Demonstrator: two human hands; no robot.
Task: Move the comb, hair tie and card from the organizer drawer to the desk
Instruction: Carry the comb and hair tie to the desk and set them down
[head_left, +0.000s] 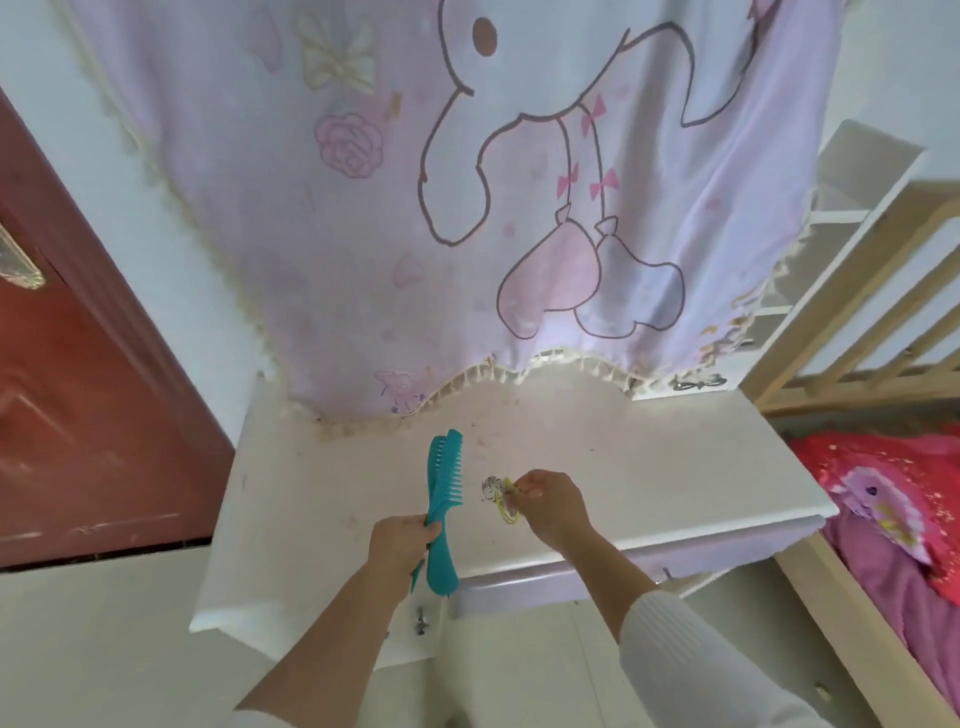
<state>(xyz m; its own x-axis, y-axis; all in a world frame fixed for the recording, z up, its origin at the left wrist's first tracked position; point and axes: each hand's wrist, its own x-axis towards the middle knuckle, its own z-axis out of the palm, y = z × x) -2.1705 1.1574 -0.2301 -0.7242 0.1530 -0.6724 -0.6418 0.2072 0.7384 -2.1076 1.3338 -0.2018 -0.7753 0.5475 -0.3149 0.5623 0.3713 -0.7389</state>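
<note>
Left hand (402, 540) grips the teal comb (441, 499), long axis toward 12 o'clock over the desk (649, 467), while right hand (550, 501) pinches the hair tie (501, 496) at its 9 o'clock.

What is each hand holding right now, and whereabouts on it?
The left hand grips the teal comb around its handle, teeth pointing away. The right hand pinches the yellow hair tie at one end with its fingertips.

Soft daylight, wide-angle edge warp
</note>
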